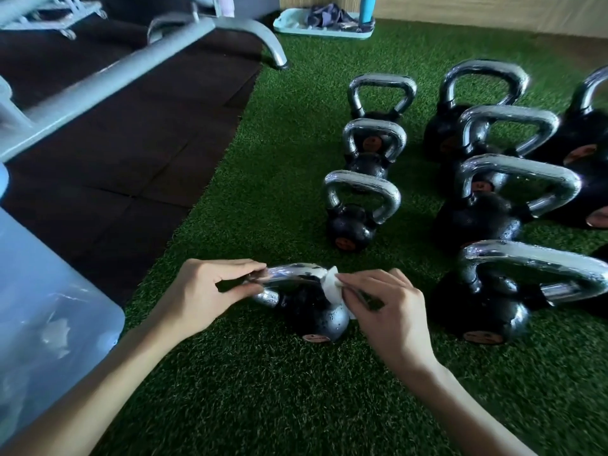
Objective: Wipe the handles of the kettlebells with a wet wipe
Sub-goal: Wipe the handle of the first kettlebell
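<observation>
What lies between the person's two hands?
In the head view, the handle of the nearest kettlebell runs from the left hand to the right hand, which holds a wipe against it.

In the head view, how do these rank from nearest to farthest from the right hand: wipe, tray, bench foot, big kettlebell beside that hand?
1. Wipe: in the grip of the right hand.
2. Big kettlebell: just to its right.
3. Bench foot: far ahead, to the left.
4. Tray: farthest, at the back wall.
</observation>
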Demonstrator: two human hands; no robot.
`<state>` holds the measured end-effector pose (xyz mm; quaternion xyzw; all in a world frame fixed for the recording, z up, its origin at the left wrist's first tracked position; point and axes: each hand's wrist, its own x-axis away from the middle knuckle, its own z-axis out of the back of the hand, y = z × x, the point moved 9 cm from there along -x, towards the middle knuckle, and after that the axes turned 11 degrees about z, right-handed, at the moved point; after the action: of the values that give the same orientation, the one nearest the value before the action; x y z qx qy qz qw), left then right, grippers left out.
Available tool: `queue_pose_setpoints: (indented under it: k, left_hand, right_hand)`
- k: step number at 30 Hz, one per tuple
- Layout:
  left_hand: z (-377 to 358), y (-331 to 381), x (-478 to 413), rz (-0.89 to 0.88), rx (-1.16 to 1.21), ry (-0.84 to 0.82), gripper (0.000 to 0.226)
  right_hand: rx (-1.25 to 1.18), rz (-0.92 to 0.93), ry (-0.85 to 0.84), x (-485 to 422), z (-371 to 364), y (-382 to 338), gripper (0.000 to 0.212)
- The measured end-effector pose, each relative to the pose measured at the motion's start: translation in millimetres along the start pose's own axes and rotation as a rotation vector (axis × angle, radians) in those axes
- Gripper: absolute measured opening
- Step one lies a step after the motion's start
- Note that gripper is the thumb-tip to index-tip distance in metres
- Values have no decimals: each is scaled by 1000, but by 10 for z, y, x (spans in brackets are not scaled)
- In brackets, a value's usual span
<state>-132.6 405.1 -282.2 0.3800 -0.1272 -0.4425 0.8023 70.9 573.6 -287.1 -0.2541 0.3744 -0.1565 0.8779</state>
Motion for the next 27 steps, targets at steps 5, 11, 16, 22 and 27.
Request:
queue_pose_setpoints:
  k: [5, 11, 16, 22, 27]
  left_hand:
    - [10, -122, 28, 71, 32, 13, 45]
    - [-15, -61, -10, 64, 31, 34, 43]
    - [-133, 194, -112, -11, 9, 30, 43]
    - [-307, 557, -151, -120, -93, 55, 42]
    - [-401, 649, -149, -51, 19, 17, 42]
  right_hand:
    - [-197, -130, 24, -72, -136, 12, 21]
    - [-238, -327, -7, 194, -207, 315, 21]
    - [-396, -524, 40, 259, -33, 416, 17]
    - [-639, -607, 24, -7, 286, 262, 14]
    - [-720, -711, -106, -170, 215, 123, 16]
